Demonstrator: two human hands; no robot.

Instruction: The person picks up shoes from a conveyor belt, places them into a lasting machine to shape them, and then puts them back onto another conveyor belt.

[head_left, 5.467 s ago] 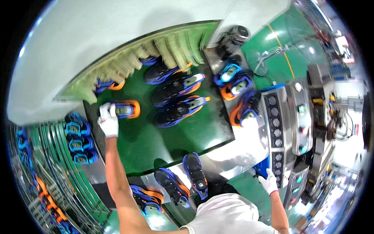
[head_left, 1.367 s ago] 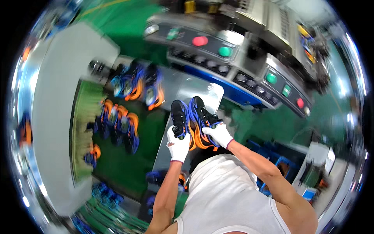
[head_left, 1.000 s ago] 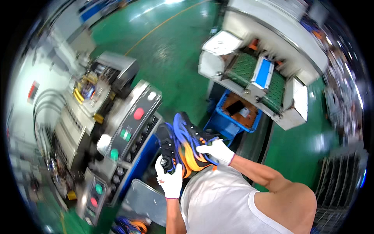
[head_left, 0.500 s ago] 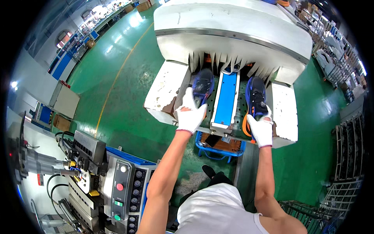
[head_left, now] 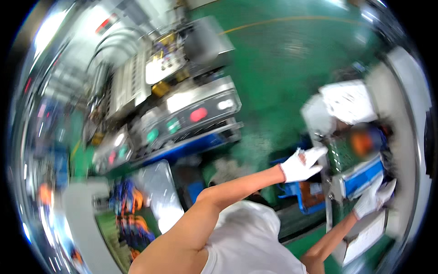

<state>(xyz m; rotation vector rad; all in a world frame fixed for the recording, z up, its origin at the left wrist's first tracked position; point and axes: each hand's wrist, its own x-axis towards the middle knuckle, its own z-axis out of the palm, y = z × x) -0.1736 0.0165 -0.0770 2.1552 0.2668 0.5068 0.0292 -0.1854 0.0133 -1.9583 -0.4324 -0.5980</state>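
My left hand (head_left: 303,165), in a white glove, is off the machine's front edge with its fingers apart and nothing in them. My right hand (head_left: 373,200), gloved the same way, reaches over the machine's bed beside the blue strip (head_left: 363,176); its fingers are spread and I see nothing in them. A blurred dark shoe with an orange part (head_left: 364,140) lies on the green perforated bed at the mouth of the white machine (head_left: 349,101). The second shoe cannot be made out.
To my left stands a machine with a control panel (head_left: 198,114) of coloured buttons. Several blue and orange shoes (head_left: 132,198) sit on a green surface at lower left, near a grey metal plate (head_left: 162,192). A blue-framed cart (head_left: 311,201) is under the white machine's front.
My view has swung left, so the white machine now lies at the right. Both hands have let go of the two shoes, and the left has drawn back from the bed.
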